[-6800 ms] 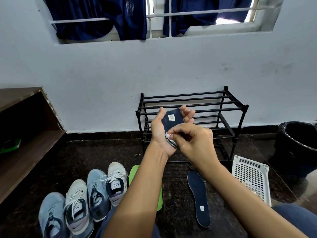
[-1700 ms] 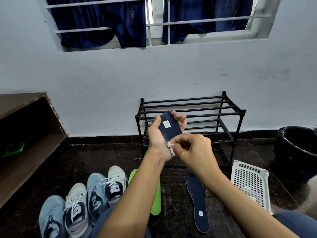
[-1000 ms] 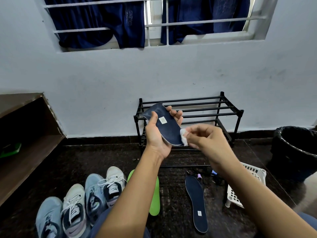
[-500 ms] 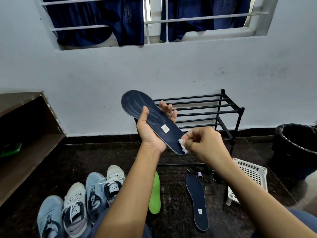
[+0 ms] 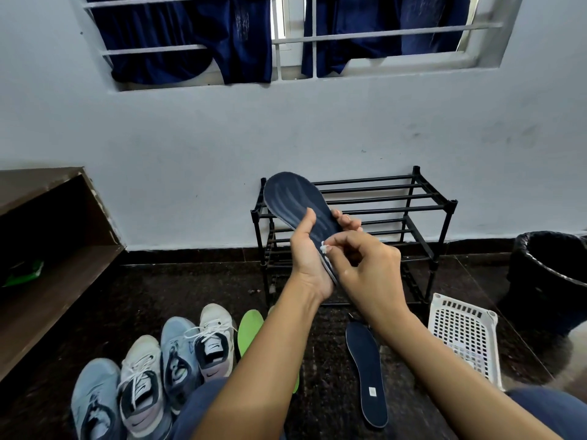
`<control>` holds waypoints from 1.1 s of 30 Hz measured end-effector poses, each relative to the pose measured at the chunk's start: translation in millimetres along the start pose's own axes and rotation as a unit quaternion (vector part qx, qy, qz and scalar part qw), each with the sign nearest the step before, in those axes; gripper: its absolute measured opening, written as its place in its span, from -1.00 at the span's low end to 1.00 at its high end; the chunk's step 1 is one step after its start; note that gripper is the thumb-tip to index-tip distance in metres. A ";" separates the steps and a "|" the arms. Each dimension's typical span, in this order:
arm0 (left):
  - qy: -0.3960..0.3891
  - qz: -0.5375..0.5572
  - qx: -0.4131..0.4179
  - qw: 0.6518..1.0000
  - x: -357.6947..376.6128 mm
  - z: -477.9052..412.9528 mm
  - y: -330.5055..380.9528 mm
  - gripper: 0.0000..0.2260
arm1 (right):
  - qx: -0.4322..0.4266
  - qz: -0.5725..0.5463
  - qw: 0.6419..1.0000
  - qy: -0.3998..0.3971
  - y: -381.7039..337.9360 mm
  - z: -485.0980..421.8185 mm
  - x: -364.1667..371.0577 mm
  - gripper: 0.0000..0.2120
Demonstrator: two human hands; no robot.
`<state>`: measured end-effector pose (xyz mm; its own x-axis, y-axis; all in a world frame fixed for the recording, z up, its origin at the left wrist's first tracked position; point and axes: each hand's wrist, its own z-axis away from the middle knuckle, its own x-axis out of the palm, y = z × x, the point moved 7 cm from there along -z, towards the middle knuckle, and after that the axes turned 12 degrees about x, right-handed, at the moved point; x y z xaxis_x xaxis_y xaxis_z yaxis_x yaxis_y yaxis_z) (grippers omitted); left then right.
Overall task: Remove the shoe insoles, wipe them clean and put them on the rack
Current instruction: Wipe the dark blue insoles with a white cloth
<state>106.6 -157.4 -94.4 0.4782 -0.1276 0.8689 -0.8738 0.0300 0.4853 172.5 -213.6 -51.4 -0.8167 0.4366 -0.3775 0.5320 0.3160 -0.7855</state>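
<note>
- Navy insole (image 5: 293, 200) was held in the air in front of the left end of the rack (image 5: 452, 203). Its broad toe end pointed up and to the left, and its heel end sat low against the palm.
- Left hand (image 5: 306, 265) gripped the insole around its narrow part. The thumb lay across the near face, and the fingers curled round the far edge with their tips showing at the right.
- Right hand (image 5: 371, 271) pinched a small white wipe (image 5: 324, 248) between thumb and forefinger and pressed it to the insole's near face, just beside the left thumb. The other fingers were loosely curled.
- The rack, of black metal with tiers of bars, stood against the pale wall at far centre.
- A second insole (image 5: 367, 369), also navy, lay flat on the dark floor to the right of centre, partly under the right forearm. It had a small white label at its near end.
- A green insole (image 5: 251, 328) lay on the floor to the left of that one, mostly hidden by the left forearm and just beside the shoes (image 5: 211, 341).
- Four shoes stood in a row at near left, which from the left were pale blue, white, pale blue and white.
- A white basket (image 5: 463, 341) sat on the floor at the right, near the rack's right leg, and a black bin (image 5: 552, 274) stood farther right.
- A wooden shelf (image 5: 47, 249) ran along the left edge, with something green on it.
- Dark blue cloths (image 5: 190, 42) hung over the window bars above.
</note>
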 end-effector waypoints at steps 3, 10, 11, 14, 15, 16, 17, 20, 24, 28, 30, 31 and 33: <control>0.005 -0.004 -0.006 1.000 -2.0 0.6 4.6 -0.57 | 0.026 -0.018 0.999 -0.026 0.6 1.2 2.7 -0.89; 0.020 0.022 0.016 0.999 -8.1 -3.8 18.8 -0.57 | 0.083 -0.068 0.986 -0.130 3.5 4.0 12.6 -0.86; 0.020 0.018 0.016 1.000 -7.8 -3.3 16.5 -0.57 | 0.080 -0.070 0.988 -0.114 4.1 3.7 10.9 -0.86; 0.017 -0.009 0.016 1.000 -5.0 -1.1 9.4 -0.56 | 0.058 -0.055 0.995 -0.064 5.0 3.7 6.1 -0.87; 0.017 -0.016 0.012 1.000 -4.0 -0.1 6.4 -0.56 | 0.047 -0.045 0.997 -0.049 5.1 3.9 4.8 -0.87; 0.018 -0.019 0.007 1.000 -3.1 1.2 3.1 -0.56 | 0.035 -0.034 0.998 -0.032 5.3 3.8 3.1 -0.88; 0.019 -0.021 0.002 1.000 -2.5 2.2 0.1 -0.56 | 0.021 -0.021 0.999 -0.011 5.4 3.2 1.4 -0.88; 0.017 -0.028 -0.007 0.999 -2.1 5.1 -6.6 -0.58 | -0.007 0.022 0.999 0.048 7.8 -1.3 -1.4 -0.88; 0.028 -0.027 -0.017 0.999 -5.5 4.4 -5.8 -0.58 | 0.056 -0.009 0.998 0.032 15.0 -4.8 -1.4 -0.93; 0.045 -0.025 0.010 0.999 -13.0 -2.1 8.5 -0.58 | 0.099 -0.062 0.989 -0.089 9.3 0.3 9.5 -0.90; 0.049 -0.019 0.016 0.998 -14.4 -4.2 12.2 -0.57 | 0.102 -0.073 0.984 -0.126 5.1 2.3 12.4 -0.88; 0.051 -0.015 0.015 0.998 -13.7 -4.3 12.3 -0.57 | 0.102 -0.077 0.983 -0.132 4.1 2.9 12.6 -0.87; 0.046 -0.019 0.009 0.999 -11.6 -3.1 9.4 -0.56 | 0.103 -0.088 0.984 -0.120 4.7 2.9 10.4 -0.86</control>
<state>93.1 -152.5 -99.6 0.5159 -0.0365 0.8558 -0.8562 0.0086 0.5165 165.9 -210.0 -60.4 -0.9342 0.1714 -0.3130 0.3421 0.1808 -0.9221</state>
